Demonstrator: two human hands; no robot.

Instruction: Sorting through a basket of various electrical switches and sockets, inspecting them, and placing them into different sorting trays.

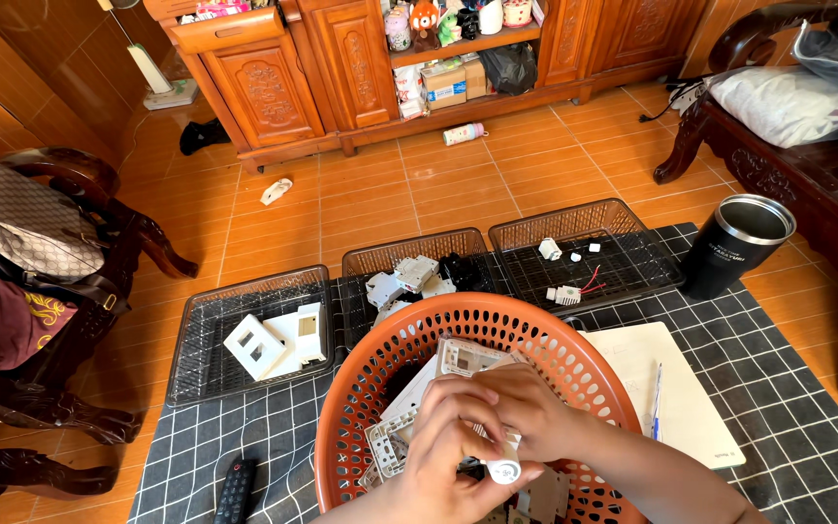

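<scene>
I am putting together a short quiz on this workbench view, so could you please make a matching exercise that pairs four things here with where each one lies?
Things:
1. white faceplates
2. black tumbler
3. remote control
4. blue pen

Places:
A. on the white notepad
B. in the left wire tray
C. on the checked mat, left of the orange basket
D. at the mat's far right corner, beside the right wire tray

Pairs: 1-B, 2-D, 3-C, 4-A
</scene>
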